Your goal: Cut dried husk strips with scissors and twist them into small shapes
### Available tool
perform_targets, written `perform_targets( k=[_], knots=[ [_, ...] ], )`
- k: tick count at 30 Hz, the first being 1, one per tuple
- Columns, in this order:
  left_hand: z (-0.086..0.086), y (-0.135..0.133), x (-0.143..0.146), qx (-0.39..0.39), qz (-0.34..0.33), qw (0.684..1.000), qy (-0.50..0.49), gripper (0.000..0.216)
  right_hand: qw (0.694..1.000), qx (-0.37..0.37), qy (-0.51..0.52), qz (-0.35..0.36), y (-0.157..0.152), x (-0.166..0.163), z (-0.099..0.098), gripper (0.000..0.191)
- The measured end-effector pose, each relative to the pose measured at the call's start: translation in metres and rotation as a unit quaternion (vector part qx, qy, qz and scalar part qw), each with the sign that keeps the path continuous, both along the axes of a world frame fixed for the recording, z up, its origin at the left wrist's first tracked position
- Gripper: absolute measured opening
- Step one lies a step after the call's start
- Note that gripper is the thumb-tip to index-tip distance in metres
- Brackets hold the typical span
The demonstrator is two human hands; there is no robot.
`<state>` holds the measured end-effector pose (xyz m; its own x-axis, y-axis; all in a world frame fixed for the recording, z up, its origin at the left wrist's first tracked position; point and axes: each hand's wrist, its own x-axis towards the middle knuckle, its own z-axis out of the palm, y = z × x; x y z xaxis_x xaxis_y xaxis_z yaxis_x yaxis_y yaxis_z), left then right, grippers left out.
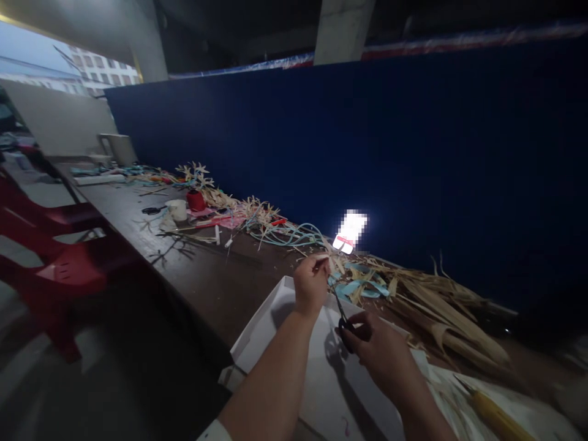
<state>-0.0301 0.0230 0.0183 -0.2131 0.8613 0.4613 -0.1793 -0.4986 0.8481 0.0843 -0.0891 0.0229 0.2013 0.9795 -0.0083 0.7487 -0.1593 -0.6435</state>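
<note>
Head view: red chairs (68, 269) stood at 9 o'clock of table (206, 282). Straw stars (197, 174) lay far along table, at 11 o'clock of hands, so some pieces looked finished. Left hand (311, 283) was raised over white tray (271, 331), fingers pinched together on thin husk strip (321, 258) at its 1 o'clock. Scissors (342, 312) pointed up toward strip, at 11 o'clock of right hand (373, 343), fingers curled tight on handles. Cut seemed under way, not through. Husk pile (441, 306) lay at 2 o'clock of right hand, so plenty probably left.
</note>
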Motion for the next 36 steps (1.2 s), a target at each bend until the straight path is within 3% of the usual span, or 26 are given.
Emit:
perform_targets(
  k=[8, 13, 21, 30, 36],
  knots=[
    [0.000, -0.001, 0.002, -0.002, -0.027, 0.999, -0.019, 0.015, 0.995, -0.010, -0.102, 0.001, -0.005, -0.004, 0.010, 0.021],
    [-0.005, -0.001, 0.006, -0.002, -0.064, 0.998, -0.017, 0.020, 0.993, -0.014, -0.114, 0.005, -0.005, -0.003, 0.009, 0.023],
    [-0.002, -0.006, 0.008, 0.039, -0.133, 0.989, -0.052, 0.010, 0.993, 0.000, -0.105, 0.059, -0.006, -0.005, -0.001, 0.021],
    [0.008, -0.007, 0.008, -0.041, -0.164, 0.978, -0.125, 0.014, 0.993, -0.018, -0.092, 0.077, -0.005, -0.006, -0.003, 0.027],
    [0.007, -0.006, 0.009, -0.063, -0.173, 0.974, -0.130, 0.016, 0.984, -0.001, -0.162, 0.078, -0.007, -0.008, 0.000, 0.026]
  ],
)
